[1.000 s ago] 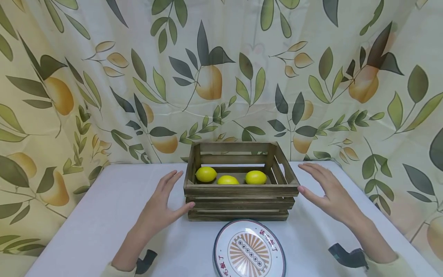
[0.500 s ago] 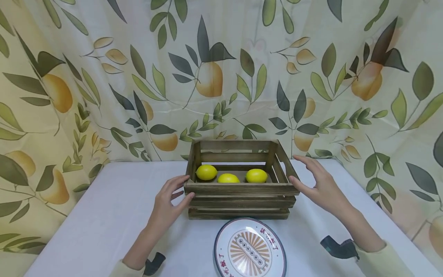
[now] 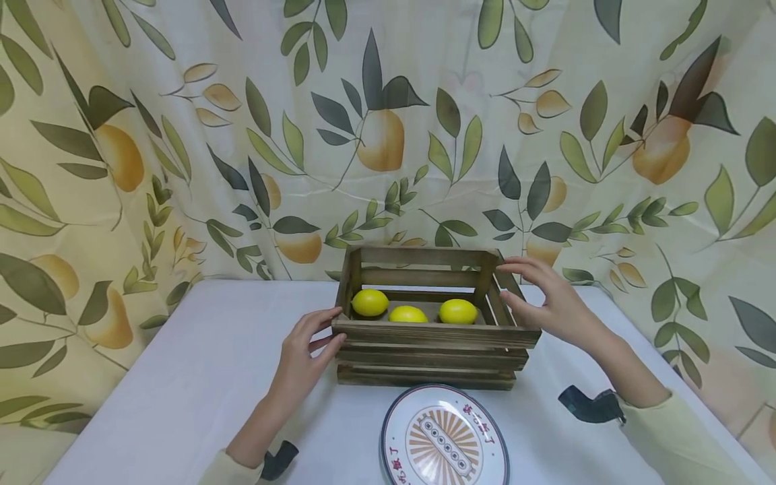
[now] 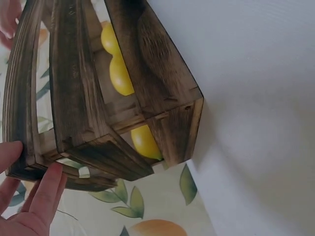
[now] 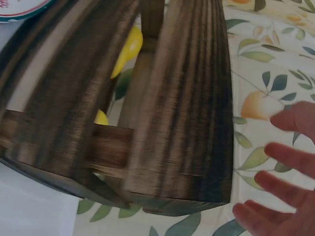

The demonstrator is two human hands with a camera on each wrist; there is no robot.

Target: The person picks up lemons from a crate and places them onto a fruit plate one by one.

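A dark brown slatted wooden crate (image 3: 430, 333) stands on the white table, with three lemons inside: a left lemon (image 3: 370, 303), a middle lemon (image 3: 408, 314) and a right lemon (image 3: 458, 312). My left hand (image 3: 300, 357) grips the crate's upper left front corner. In the left wrist view, the thumb of that hand (image 4: 34, 211) lies against the top slat and the fingers reach round the crate's end. My right hand (image 3: 560, 306) is beside the crate's right end, thumb and fingers spread. The right wrist view shows that hand (image 5: 290, 172) holding nothing, with a gap between its fingertips and the slats.
A round white plate (image 3: 445, 438) with a dark rim, red characters and a striped centre lies just in front of the crate. Behind the table hangs a curtain (image 3: 388, 202) printed with fruit and leaves. White tabletop (image 3: 242, 337) extends to the crate's left.
My left hand has come in to the crate and taken hold of its left corner. My right hand has moved inward and slightly up beside the right end. The view has shifted a little.
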